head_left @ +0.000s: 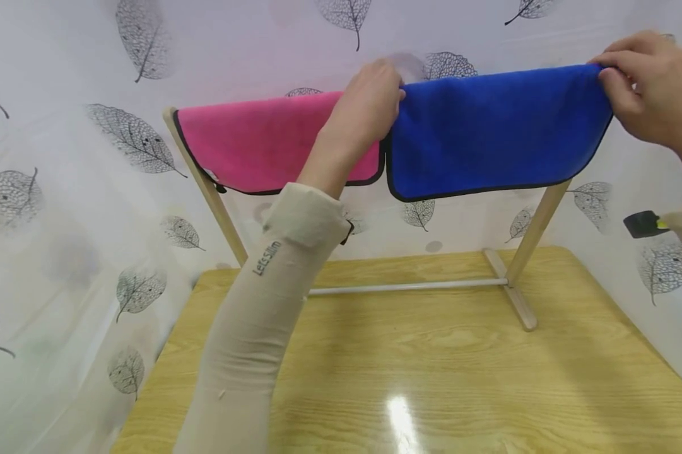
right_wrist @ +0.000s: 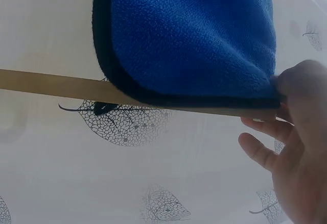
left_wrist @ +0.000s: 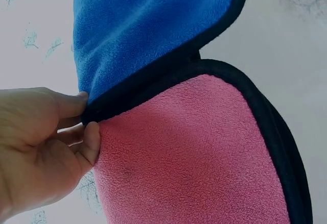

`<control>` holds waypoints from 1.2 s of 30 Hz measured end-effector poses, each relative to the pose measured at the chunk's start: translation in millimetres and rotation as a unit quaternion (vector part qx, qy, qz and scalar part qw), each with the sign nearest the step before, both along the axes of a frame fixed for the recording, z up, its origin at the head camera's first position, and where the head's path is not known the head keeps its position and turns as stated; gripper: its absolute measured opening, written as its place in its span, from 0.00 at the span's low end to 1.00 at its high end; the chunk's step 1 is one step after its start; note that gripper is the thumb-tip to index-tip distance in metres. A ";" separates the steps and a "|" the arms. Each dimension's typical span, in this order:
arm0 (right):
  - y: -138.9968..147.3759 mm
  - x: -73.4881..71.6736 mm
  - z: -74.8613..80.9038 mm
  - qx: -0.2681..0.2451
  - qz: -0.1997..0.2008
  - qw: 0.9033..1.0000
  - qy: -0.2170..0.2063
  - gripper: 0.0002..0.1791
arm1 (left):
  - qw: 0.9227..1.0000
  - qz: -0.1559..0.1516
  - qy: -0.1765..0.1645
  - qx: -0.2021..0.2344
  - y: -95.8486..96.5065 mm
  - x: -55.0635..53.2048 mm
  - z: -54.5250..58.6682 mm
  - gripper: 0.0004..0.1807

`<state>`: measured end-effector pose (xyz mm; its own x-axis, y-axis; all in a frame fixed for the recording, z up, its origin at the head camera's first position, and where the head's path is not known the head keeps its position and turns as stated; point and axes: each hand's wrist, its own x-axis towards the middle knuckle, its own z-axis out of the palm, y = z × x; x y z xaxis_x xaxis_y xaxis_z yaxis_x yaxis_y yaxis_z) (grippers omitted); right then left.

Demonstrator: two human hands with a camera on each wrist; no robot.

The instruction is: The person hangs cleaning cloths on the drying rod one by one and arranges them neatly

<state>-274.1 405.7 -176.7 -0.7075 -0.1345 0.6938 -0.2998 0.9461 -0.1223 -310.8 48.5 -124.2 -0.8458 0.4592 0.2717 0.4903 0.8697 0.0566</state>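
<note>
A blue towel (head_left: 494, 135) with black edging hangs folded over the top of a wooden rack (head_left: 536, 230). Beside it on the left hangs a pink towel (head_left: 261, 142), also black-edged; the two edges meet near the middle. My left hand (head_left: 366, 104) pinches the blue towel's upper left end, its fingers right at the pink towel's edge in the left wrist view. At the opposite end, my right hand (head_left: 655, 88) pinches the blue towel's upper right corner by the rack's post. The rack's top rail is hidden under the cloth.
The rack's foot (head_left: 511, 290) and a white lower bar (head_left: 414, 287) stand at the back of a wood-grain table (head_left: 460, 366). Close behind is a pale curtain (head_left: 79, 252) with a leaf print. My left sleeve (head_left: 255, 315) covers part of the rack's left side.
</note>
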 end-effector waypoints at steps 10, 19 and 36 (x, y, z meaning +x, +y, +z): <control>8.8 4.4 -0.3 -0.025 0.005 1.000 -0.015 0.23 | 1.000 0.014 -0.014 -0.001 -2.2 4.4 -0.7 0.23; 4.1 -0.1 1.4 -0.020 0.029 0.999 0.037 0.18 | 1.000 0.019 -0.019 0.004 -2.1 3.8 2.8 0.20; 3.6 3.5 -5.0 -0.073 0.030 0.997 0.020 0.16 | 0.999 0.011 -0.023 0.028 -2.5 1.5 2.5 0.20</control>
<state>-270.6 409.3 -181.7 -0.6722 -0.0714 0.7369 -0.3625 0.8996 -0.2435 -309.3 45.9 -121.6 -0.8676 0.4261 0.2564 0.4675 0.8747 0.1281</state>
